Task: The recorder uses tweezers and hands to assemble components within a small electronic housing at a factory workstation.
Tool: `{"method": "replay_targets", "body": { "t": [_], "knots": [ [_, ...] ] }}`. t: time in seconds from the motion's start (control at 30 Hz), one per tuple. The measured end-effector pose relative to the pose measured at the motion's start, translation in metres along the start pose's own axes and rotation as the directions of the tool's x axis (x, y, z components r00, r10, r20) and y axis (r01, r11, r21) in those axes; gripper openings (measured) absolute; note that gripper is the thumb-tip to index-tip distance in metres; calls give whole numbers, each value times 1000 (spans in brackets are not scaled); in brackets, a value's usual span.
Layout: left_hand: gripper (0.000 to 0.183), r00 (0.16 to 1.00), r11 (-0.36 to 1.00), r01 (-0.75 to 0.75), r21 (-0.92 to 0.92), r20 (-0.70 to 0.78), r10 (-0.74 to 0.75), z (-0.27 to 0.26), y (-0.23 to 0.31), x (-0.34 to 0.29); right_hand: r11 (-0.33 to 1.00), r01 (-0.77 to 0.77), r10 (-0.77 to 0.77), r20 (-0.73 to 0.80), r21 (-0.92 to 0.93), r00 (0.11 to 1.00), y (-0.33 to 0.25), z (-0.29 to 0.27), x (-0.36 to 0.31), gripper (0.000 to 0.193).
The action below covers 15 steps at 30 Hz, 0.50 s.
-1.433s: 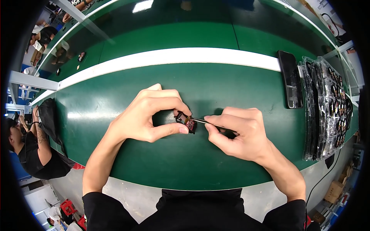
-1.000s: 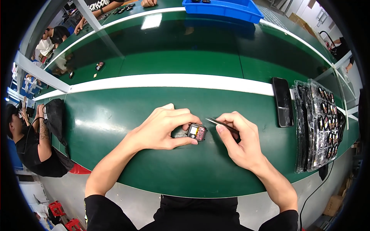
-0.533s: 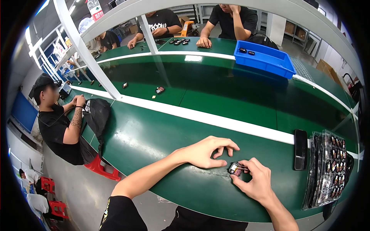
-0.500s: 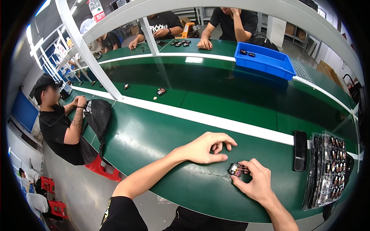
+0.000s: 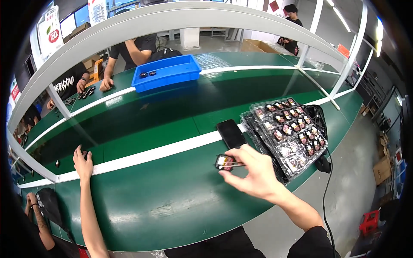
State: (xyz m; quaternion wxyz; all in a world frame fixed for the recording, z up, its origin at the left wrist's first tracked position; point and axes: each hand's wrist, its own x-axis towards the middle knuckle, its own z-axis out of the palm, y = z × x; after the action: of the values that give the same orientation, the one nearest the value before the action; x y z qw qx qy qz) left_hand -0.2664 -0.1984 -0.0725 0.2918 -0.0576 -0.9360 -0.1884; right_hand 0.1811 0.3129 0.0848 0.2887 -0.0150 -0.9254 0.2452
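Broad green tabletop (image 5: 172,215) underneath, cut by a long white rail (image 5: 157,153). Right of centre, stacked clear trays (image 5: 287,165), their pockets apparently there to separate the small units (image 5: 287,128). Hands well apart! The left hand (image 5: 83,164) stretches past the rail; the right hand (image 5: 258,172) is poised over the near side. A black phone (image 5: 231,132) lies just beside the trays. Now the black-rimmed module (image 5: 222,162), clamped between right thumb and fingertips by its edges, presumably sparing its face. Tweezers (image 5: 236,164) share that grip, likely for handiness. Smallest, a dark piece (image 5: 87,155) at the left fingers: closed on it? Can't tell.
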Motion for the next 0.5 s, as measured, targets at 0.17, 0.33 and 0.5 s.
{"method": "replay_targets", "body": {
  "t": [0.17,0.33,0.5],
  "knots": [
    [45,998,991,-30,-129,52,37,11,11,10,938,-216,135,-289,-270,948,57,-75,-25,41],
    [39,980,946,-195,-260,-89,178,-20,18,-13,804,-474,330,-394,-359,858,102,-105,-57,42],
    [32,844,696,-363,-620,98,527,-53,179,-94,742,-600,449,-441,-300,777,148,-122,-110,44]
  ]
}}
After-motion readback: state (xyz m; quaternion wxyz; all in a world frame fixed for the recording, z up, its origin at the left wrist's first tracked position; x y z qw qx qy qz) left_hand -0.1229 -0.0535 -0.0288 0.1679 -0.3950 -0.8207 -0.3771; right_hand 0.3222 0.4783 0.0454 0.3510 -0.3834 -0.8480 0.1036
